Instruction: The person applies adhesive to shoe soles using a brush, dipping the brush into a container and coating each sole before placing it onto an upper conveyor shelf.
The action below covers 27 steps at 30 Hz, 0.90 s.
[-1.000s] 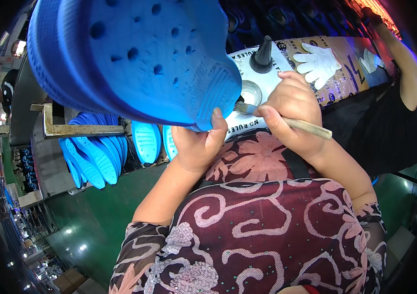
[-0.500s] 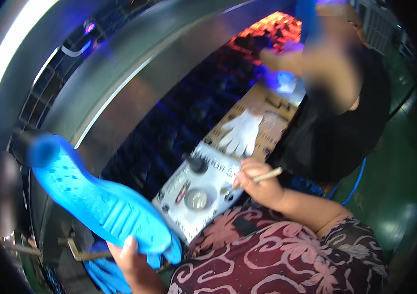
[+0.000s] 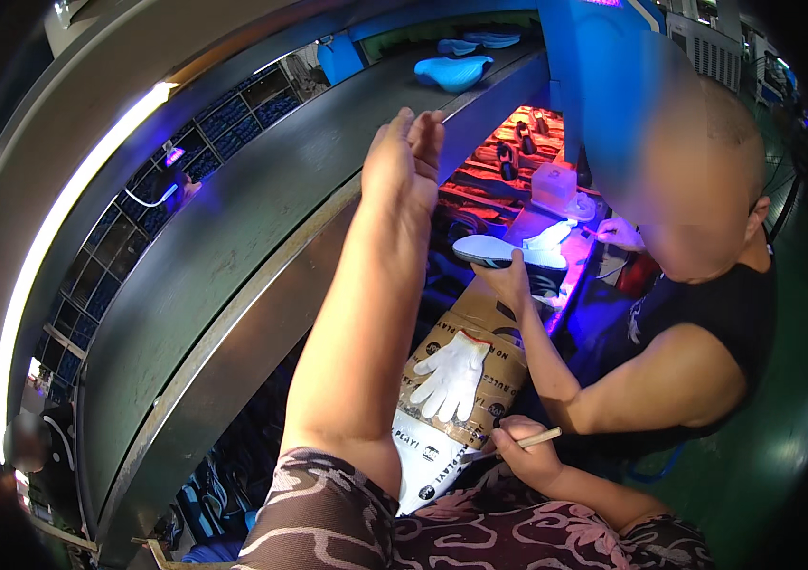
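Observation:
My left hand [image 3: 404, 161] reaches far forward over the dark conveyor belt [image 3: 281, 180], its fingers stretched out and nothing in them. Just beyond the fingertips a bright blue shoe sole [image 3: 453, 73] lies on the belt. Farther along rest more blue soles [image 3: 494, 40]. Low on the right, my right hand [image 3: 529, 460] is closed round a thin, pale wooden handle [image 3: 540, 437]; its working end is hidden. Near that hand, a white knitted glove [image 3: 451, 377] lies on brown cardboard [image 3: 508, 356], with a white printed sheet [image 3: 428, 461] closer to me.
On my right a co-worker [image 3: 698, 361] sits close, one hand holding a sole with a white face [image 3: 508, 253] under violet light. A clear plastic box [image 3: 554, 187] stands beyond. Shoes lie in red light below the belt, whose metal edge [image 3: 233, 351] runs beside my left arm.
My left hand has let go of the blue sole it held and now extends forward over the belt. The view has swung up toward the belt and co-worker. My right hand keeps its handle.

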Each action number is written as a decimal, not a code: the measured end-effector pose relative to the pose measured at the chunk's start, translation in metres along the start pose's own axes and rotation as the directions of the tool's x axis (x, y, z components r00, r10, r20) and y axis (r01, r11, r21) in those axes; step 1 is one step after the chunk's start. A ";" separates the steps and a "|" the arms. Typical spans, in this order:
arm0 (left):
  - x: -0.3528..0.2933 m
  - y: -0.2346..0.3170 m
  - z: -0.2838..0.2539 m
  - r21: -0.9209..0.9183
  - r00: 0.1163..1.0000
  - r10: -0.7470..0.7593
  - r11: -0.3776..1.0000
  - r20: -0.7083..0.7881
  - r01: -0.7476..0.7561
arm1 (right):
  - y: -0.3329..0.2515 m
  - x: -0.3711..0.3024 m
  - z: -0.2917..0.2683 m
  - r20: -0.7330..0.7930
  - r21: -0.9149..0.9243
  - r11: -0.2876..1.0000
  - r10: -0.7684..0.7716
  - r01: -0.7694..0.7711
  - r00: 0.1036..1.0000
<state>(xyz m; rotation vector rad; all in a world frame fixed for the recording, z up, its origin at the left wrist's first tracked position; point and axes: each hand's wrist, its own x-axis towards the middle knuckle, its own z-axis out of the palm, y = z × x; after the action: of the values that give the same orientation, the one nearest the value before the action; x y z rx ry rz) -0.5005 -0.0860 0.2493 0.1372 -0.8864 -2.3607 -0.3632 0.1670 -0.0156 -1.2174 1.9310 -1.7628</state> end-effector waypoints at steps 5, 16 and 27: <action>-0.117 -0.026 -0.073 0.344 0.934 0.011 0.928 0.357 -0.143 | 0.009 -0.008 0.001 -0.068 0.131 0.986 0.114 -0.105 0.991; -0.505 0.090 -0.378 0.819 0.828 0.370 -0.236 -0.422 0.523 | 0.008 -0.016 0.074 0.200 0.268 0.903 0.288 -0.335 0.937; -0.563 0.082 -0.412 0.542 0.692 0.604 -0.455 -0.396 0.707 | -0.016 -0.002 0.154 0.337 0.181 0.933 0.238 -0.311 0.911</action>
<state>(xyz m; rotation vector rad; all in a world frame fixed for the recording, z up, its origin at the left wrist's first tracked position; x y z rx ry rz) 0.1182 -0.0432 -0.0791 1.8742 -2.1946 -0.0924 -0.2516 0.0623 -0.0371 -1.0107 1.5785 -1.4965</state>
